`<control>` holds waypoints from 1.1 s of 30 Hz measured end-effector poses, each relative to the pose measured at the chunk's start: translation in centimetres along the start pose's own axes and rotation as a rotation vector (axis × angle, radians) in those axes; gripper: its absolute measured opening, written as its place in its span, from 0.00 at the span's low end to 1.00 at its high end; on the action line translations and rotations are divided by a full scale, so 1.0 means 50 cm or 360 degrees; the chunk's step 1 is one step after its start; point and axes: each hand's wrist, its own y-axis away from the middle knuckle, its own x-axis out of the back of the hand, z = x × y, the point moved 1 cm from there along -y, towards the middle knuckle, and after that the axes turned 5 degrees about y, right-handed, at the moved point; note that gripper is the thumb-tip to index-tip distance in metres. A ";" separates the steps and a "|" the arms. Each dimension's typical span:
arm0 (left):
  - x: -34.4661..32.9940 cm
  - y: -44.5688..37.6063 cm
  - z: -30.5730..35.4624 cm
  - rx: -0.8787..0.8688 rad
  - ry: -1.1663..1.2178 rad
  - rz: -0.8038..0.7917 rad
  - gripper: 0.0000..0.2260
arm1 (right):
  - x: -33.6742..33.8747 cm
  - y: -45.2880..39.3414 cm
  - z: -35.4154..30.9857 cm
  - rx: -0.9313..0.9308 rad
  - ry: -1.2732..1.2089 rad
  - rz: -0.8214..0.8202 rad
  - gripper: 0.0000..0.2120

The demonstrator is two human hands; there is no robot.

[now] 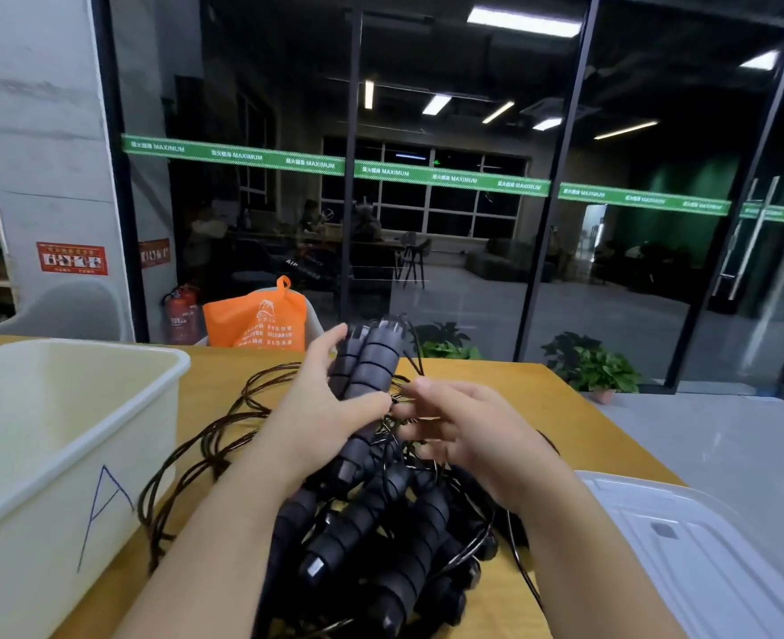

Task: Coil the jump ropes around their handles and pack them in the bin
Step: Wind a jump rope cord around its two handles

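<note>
Readable text for you, all of it background or bin:

- Cream bin (58,435), front wall: one hand-drawn letter "A" (104,514) in blue marker.
- Green stripe (450,177) across the glass wall: "MAXIMUM" in white, repeated along its length, each time after Chinese characters too small to read.
- Orange bag (254,320) behind the tabletop: white logo and lines of Chinese print, not legible.
- Red sign (72,258) on the wall at left: pictograms and small print, unreadable.
- Fire extinguisher (181,315): label too blurred to read.
</note>
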 end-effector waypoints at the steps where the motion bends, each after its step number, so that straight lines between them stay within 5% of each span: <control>1: -0.005 -0.002 -0.006 -0.0085 -0.0146 0.0003 0.43 | -0.005 -0.005 0.003 -0.0031 0.0009 -0.0051 0.12; 5: -0.046 0.005 -0.017 -0.0340 -0.0506 -0.0083 0.46 | -0.038 -0.021 0.025 -0.0053 -0.0019 -0.0109 0.11; 9: -0.048 0.010 -0.018 -0.0047 -0.0200 -0.0318 0.50 | -0.036 -0.026 0.035 -0.0057 -0.0339 -0.0027 0.09; 12: -0.037 0.008 -0.011 0.0167 0.0489 -0.0312 0.28 | -0.019 -0.016 0.028 -0.0047 -0.0421 -0.0223 0.11; 14: -0.039 0.008 -0.012 0.0177 0.0488 -0.0119 0.09 | -0.021 -0.011 0.027 -0.0070 -0.0431 -0.0349 0.13; 16: -0.041 0.005 -0.023 0.0130 0.0392 0.0019 0.06 | -0.031 -0.006 0.029 -0.0061 -0.0378 -0.0411 0.14; 33: -0.027 0.002 -0.014 -0.0016 0.0611 -0.0071 0.23 | -0.028 -0.002 0.033 -0.0116 -0.0222 -0.0659 0.22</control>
